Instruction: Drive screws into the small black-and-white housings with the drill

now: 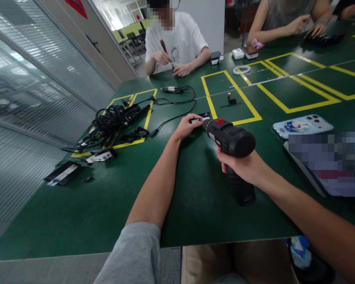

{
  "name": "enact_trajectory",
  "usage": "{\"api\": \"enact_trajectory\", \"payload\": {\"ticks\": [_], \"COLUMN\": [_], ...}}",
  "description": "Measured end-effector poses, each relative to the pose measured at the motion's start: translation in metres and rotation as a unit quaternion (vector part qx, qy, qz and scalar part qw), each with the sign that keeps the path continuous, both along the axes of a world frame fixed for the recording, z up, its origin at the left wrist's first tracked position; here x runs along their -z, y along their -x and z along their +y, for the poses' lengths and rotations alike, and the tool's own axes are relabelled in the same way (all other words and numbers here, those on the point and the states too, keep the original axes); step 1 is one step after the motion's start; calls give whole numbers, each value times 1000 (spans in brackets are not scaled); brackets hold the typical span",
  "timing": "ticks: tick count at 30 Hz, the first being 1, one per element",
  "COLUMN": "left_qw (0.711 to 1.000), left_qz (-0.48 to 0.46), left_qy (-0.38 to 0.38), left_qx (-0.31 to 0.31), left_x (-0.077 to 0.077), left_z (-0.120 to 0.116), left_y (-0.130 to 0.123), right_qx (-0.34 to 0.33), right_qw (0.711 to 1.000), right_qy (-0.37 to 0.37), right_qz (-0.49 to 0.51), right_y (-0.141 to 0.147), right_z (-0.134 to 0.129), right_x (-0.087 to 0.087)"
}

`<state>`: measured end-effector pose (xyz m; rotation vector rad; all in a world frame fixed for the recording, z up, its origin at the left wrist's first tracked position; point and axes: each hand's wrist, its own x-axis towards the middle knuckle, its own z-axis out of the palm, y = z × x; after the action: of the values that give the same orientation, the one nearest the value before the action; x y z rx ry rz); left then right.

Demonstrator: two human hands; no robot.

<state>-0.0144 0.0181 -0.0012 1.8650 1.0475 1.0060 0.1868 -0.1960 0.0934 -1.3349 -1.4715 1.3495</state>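
Note:
My right hand [239, 163] is wrapped round the grip of a black cordless drill [232, 138] with a red switch on top. The drill points away from me, its chuck close by the fingers of my left hand [188, 125]. Those fingers are closed on a small black part [206, 115] with a pale strip, low on the green table. Where the drill's tip meets the part is too small and covered to make out.
Left of my arm lies a heap of black cables and adapters [118, 118], with a black box [64, 173] nearer me. A phone [303, 125] rests at the right. Across the green table [130, 197], a person in white holds a screwdriver [164, 47]; another sits farther right.

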Motion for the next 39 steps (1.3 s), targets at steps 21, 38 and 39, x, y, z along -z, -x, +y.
{"api": "enact_trajectory", "payload": {"ticks": [21, 38, 39], "left_qw": [999, 1000, 1000], "left_qz": [18, 15, 16], "left_qy": [-29, -22, -22], "left_qx": [3, 8, 9], "left_x": [0, 2, 3], "left_z": [0, 3, 4], "left_y": [1, 2, 2], "right_qx": [-2, 6, 7], "right_qw": [1000, 1000, 1000], "right_qy": [-6, 5, 4], "right_qz": [-28, -21, -20], "right_y": [-2, -1, -1], "right_z": [2, 2, 2], "right_x": [5, 3, 3]}}
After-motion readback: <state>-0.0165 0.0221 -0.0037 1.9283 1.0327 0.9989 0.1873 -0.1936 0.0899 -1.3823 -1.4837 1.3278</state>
